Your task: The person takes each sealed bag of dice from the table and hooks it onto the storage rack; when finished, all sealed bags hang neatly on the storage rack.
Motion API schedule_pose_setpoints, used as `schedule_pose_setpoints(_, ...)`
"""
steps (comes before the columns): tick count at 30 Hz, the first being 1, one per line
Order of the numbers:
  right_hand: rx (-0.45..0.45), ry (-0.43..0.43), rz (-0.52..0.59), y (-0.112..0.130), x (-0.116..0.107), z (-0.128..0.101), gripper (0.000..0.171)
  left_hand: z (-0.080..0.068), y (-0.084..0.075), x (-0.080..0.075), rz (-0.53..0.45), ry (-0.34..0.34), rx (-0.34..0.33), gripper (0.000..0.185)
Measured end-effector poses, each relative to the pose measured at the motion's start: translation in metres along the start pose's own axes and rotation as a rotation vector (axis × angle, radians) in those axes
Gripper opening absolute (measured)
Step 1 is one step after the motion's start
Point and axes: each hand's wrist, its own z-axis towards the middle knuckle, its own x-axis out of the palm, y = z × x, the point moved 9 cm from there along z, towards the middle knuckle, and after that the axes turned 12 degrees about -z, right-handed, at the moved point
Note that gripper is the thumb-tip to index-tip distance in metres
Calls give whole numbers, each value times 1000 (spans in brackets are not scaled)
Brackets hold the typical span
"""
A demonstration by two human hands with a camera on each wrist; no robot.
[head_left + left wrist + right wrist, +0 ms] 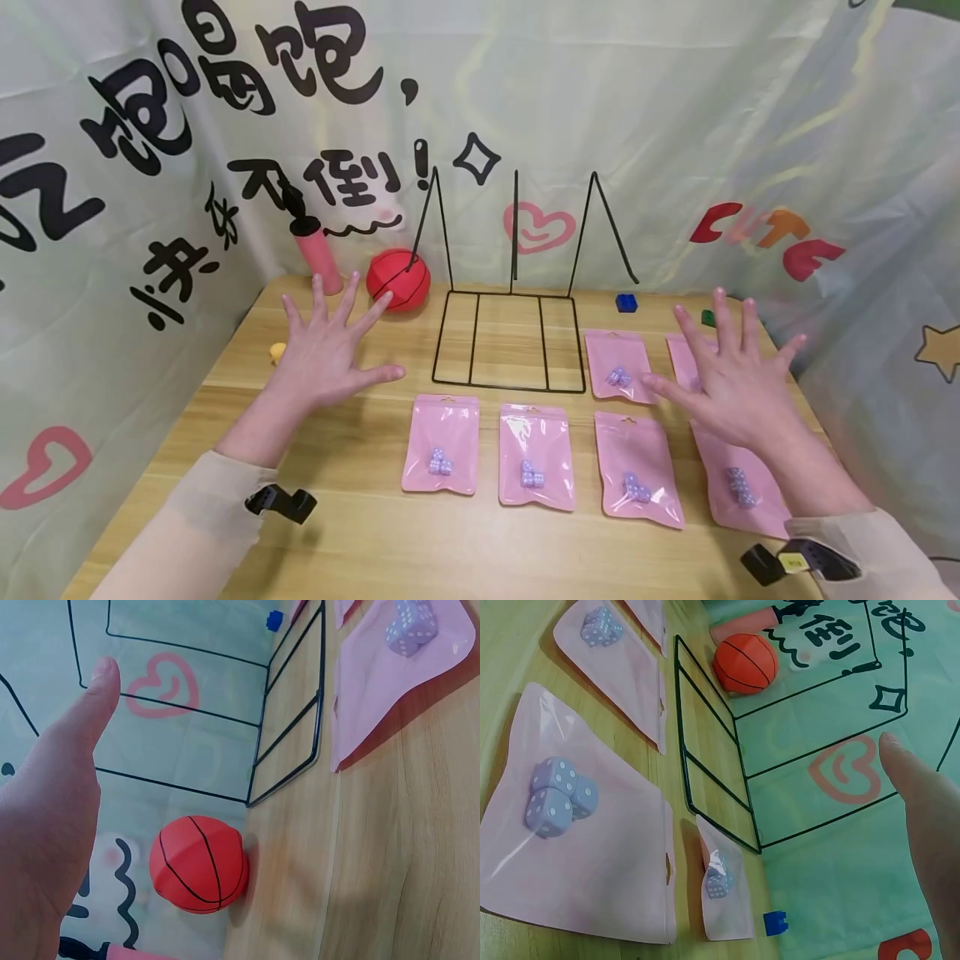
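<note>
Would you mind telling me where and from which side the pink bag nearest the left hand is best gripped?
Probably by its top edge, beside the hang hole. The pink bag lies flat on the table, dice bunched low, so the upper part is thin. The left hand, open, could pinch there from above.

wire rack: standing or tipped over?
Standing. The wire rack has its base flat on the table, with its prongs rising upright at the back edge.
</note>
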Motion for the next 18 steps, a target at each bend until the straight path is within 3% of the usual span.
schedule_pose_setpoints(18,-9,-35,56,-6,-7,-3,106,-2,-7,3,-41,-8,25,107)
